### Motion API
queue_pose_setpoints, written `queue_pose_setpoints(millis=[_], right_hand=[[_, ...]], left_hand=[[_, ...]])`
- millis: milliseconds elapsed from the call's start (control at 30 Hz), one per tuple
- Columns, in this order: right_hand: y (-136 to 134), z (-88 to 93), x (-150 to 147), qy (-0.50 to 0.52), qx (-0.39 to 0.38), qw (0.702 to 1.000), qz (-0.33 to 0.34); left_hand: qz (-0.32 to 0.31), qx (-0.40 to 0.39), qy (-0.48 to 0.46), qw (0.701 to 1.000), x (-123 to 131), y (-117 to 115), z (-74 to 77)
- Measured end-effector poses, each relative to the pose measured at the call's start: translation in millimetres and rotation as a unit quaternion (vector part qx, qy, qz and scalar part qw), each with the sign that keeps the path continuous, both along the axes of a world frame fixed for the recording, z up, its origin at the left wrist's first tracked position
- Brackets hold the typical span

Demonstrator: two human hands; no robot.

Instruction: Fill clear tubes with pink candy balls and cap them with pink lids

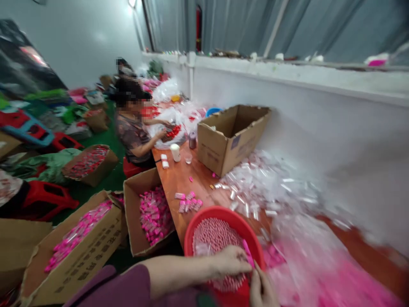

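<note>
Over a red basin (189, 232) full of small pink bead-like pieces (217, 232), my two hands meet at its right front side. My left hand (234, 259) has its fingers closed round a bright pink plastic piece (248, 253), which sticks up above them. My right hand (262, 286), low in the picture, is pinched just against the left fingertips; what lies between its fingers is hidden. Beyond the basin, several small clear tubes with pink ends (189, 204) lie grouped on the reddish table (179, 177).
Left of the table stand cardboard boxes (131, 213) (33, 260) holding pink-capped tubes. A large carton (212, 147) sits by the wall, beside heaped clear tubes (271, 179). Pink plastic bags (319, 260) lie to the right. Another person (132, 132) works further along the table near a white cup (175, 152).
</note>
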State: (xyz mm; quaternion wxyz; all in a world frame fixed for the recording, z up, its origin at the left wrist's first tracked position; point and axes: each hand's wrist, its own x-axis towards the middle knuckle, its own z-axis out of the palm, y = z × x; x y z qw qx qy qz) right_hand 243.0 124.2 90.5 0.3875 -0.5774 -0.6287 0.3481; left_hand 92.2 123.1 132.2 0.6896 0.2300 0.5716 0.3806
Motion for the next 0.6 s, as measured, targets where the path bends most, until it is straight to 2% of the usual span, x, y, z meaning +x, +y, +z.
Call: queue_pose_setpoints(millis=[100, 200, 300, 333, 400, 467, 533, 600], right_hand=[[-21, 19.9, -11, 0.007, -0.023, 1.000, 0.003], [-32, 30.4, -22, 0.074, -0.087, 0.993, 0.034], [-29, 23.2, -29, 0.088, -0.163, 0.982, -0.025], [-25, 18.4, -32, 0.123, -0.176, 0.976, -0.039], [-16, 9.1, -38, 0.198, -0.201, 0.959, -0.012], [-8, 4.5, -43, 0.272, -0.237, 0.933, 0.011], [-4, 6.6, -43, 0.304, -0.241, 0.921, 0.036], [-7, 13.4, -38, 0.294, -0.209, 0.931, 0.048]], left_hand=[[-0.011, -0.004, -0.031, 0.999, -17, -16, 9.2], [-0.024, -0.024, -0.067, 0.997, -37, -28, 4.7], [-0.062, -0.057, -0.108, 0.991, -51, -34, -1.7], [-0.078, -0.059, -0.122, 0.988, -54, -35, -2.8], [-0.139, -0.028, -0.139, 0.980, -56, -36, -3.1], [-0.168, -0.018, -0.150, 0.974, -57, -36, -1.7], [-0.150, -0.025, -0.160, 0.975, -57, -37, -0.3], [-0.112, -0.032, -0.169, 0.979, -58, -39, 0.2]])
